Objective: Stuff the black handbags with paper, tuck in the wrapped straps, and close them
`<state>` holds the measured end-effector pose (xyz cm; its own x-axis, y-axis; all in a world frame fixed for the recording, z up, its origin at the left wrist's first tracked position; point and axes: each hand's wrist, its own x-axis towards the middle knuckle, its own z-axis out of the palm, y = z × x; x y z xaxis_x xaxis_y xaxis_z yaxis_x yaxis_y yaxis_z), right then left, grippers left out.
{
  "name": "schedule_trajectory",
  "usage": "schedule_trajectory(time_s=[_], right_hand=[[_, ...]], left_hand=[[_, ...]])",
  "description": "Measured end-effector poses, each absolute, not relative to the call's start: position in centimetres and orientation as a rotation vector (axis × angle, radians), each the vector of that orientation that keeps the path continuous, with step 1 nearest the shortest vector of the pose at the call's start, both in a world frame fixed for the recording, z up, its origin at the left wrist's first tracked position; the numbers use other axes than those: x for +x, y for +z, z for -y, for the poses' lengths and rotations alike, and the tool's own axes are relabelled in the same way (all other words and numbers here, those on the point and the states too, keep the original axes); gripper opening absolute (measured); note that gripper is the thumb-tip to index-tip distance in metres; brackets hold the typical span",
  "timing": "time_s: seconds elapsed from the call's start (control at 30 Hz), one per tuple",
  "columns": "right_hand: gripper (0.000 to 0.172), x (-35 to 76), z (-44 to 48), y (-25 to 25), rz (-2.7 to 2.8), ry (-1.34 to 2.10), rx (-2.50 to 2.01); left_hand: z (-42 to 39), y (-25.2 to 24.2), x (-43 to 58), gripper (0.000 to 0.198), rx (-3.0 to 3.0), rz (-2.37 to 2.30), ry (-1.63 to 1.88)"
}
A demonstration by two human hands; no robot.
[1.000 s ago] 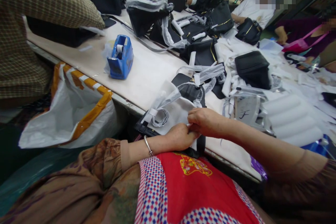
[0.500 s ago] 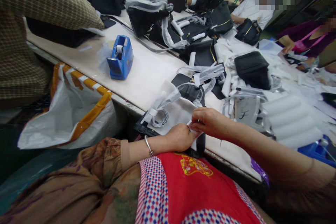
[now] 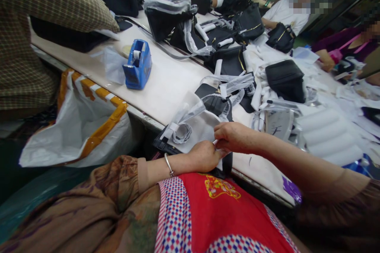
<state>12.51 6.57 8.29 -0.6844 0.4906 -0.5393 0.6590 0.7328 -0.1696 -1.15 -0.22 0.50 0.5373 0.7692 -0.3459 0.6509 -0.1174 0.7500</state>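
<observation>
At the table's near edge lies a black handbag (image 3: 214,104), with a white wrapping sheet (image 3: 199,125) over its near part. Clear wrap covers its straps, and a coiled wrapped strap (image 3: 182,133) rests on the sheet. My left hand (image 3: 204,155) is closed at the sheet's right edge, pinching white wrapping material. Just above it, my right hand (image 3: 230,136) is also closed, thumb and fingers pinched on the same white material. The two hands nearly touch. What exactly lies between the fingertips is mostly hidden.
A blue tape dispenser (image 3: 138,65) stands on the table (image 3: 166,83). Several black bags (image 3: 285,80) and white foam sheets (image 3: 329,136) lie behind and to the right. A white sack (image 3: 77,126) with taped rim hangs at left. A co-worker's checked sleeve (image 3: 68,2) reaches in.
My right hand has shifted slightly left and down toward my left hand, which stays nearly still. Far right, a co-worker's hands have moved. Clear plastic beside the tape dispenser has spread leftward.
</observation>
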Motion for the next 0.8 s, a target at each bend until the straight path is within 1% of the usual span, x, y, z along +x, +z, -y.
schedule_trajectory(time_s=[0.17,0.3,0.4,0.5,0.6,0.67,0.8], right_hand=[[0.015,13.0,-5.1,7.5,-2.715,-0.319,0.805],[0.008,14.0,-4.0,6.8,-2.929,-0.170,0.676],[0.009,15.3,-3.4,6.9,-3.017,-0.130,0.593],[0.011,16.7,-2.9,7.1,-3.037,-0.123,0.494],[0.015,18.3,-2.4,6.7,-3.094,-0.065,0.424],[0.021,19.4,-2.1,5.9,-3.138,0.016,0.430],[0.032,20.9,-1.6,4.2,-3.232,0.077,0.500]], left_hand=[[0.0,-0.3,-1.2,0.042,1.744,-1.076,0.297],[0.1,-0.9,-1.0,0.038,1.742,-1.061,0.442],[0.2,-1.0,-1.0,0.036,1.751,-1.094,0.443],[0.2,-1.0,-1.0,0.040,1.745,-1.088,0.423],[0.0,-0.8,-1.1,0.047,1.707,-1.048,0.433],[-0.1,-0.5,-1.3,0.048,1.690,-1.012,0.419],[-0.4,0.6,-1.7,0.040,1.608,-0.916,0.348]])
